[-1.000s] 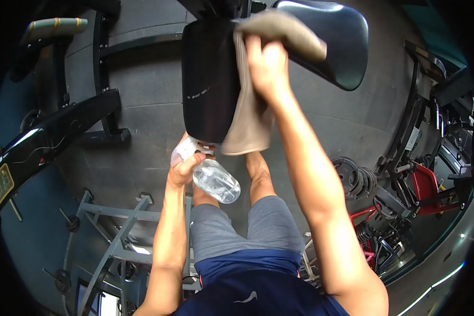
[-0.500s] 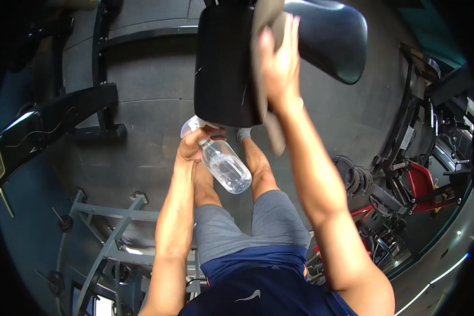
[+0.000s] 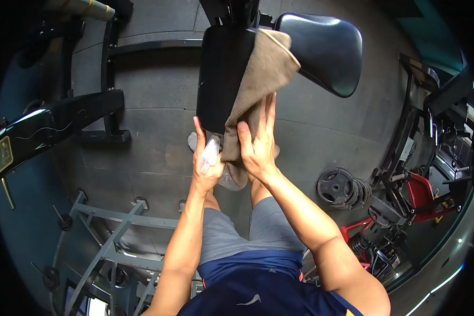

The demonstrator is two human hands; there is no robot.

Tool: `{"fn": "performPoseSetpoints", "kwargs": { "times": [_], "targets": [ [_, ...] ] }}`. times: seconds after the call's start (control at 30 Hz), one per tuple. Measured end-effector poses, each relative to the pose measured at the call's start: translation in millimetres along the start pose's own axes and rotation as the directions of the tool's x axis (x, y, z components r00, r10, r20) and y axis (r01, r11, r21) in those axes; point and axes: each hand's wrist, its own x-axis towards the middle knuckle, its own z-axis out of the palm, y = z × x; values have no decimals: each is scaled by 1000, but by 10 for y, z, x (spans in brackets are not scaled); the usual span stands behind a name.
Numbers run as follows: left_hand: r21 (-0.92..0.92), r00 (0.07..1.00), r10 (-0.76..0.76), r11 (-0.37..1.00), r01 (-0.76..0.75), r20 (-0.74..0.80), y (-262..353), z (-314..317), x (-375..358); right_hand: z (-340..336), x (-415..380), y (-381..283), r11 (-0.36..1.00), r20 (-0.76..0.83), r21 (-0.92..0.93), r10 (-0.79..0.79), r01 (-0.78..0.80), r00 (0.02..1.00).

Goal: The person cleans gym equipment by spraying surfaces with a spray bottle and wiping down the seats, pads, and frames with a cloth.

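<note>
Head view, nearest us first: just past 6 o'clock from the black pad (image 3: 224, 79), our left hand (image 3: 208, 167) is closed around the neck of the spray bottle (image 3: 209, 154), its index finger stretched up to the pad's lower corner. At about 1 o'clock from picture centre, our right hand (image 3: 260, 147) lies against the brown cloth (image 3: 255, 89) — fingers straight, thumb apart, not clenched. The cloth hangs along the pad's 3 o'clock edge, its lower end covering part of the bottle's body.

Half a second ago that hand was higher, near the pad's far end; it has since come down towards the near end, so the pressing contact now sits low on that side, close to the bottle.

Farther off, a second pad (image 3: 321, 55) sits at 1 o'clock, weight plates (image 3: 336, 187) at 4, a grey frame (image 3: 122, 227) at 8.
</note>
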Motion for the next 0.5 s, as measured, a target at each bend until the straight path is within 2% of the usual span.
{"fn": "performPoseSetpoints", "kwargs": {
  "times": [0.03,0.1,0.13,0.17,0.23,0.27,0.3,0.33,0.37,0.43,0.47,0.5],
  "targets": [
    [-23,999,-36,999,36,19,8,-13,50,-7,35,-17,1000,13,-11,-9,9,1000],
    [-56,987,-136,988,141,81,31,-58,14,-21,652,146,993,-40,90,78,-74,996],
    [-72,987,-142,986,147,78,-3,-53,11,-108,1070,189,982,-13,162,100,-97,995],
    [-107,986,-147,982,155,79,-42,-49,-14,-201,1412,288,975,120,199,80,-103,990],
    [-179,988,-134,973,147,82,-89,-50,9,-67,1141,173,989,-118,141,65,-48,991],
    [-315,978,-197,927,206,61,-74,-17,23,5,819,120,997,-179,66,-27,39,984],
    [-350,985,-160,921,172,64,-202,-32,45,-9,450,3,999,-82,-12,-44,43,996],
    [-385,990,-123,912,138,65,-435,-71,65,-38,93,-90,999,-13,-35,6,-6,1000],
    [-430,987,-140,889,158,73,-437,-55,104,25,-200,-34,997,4,-71,22,-22,1000],
    [-515,981,-175,835,195,89,-435,-25,184,-45,165,-77,999,49,38,-36,34,998],
    [-499,969,-201,831,245,141,-495,-89,192,46,431,-1,974,-32,225,31,-23,999],
    [-477,952,-240,825,304,191,-543,-147,144,-48,814,54,989,67,114,86,-94,994]
  ]
}}
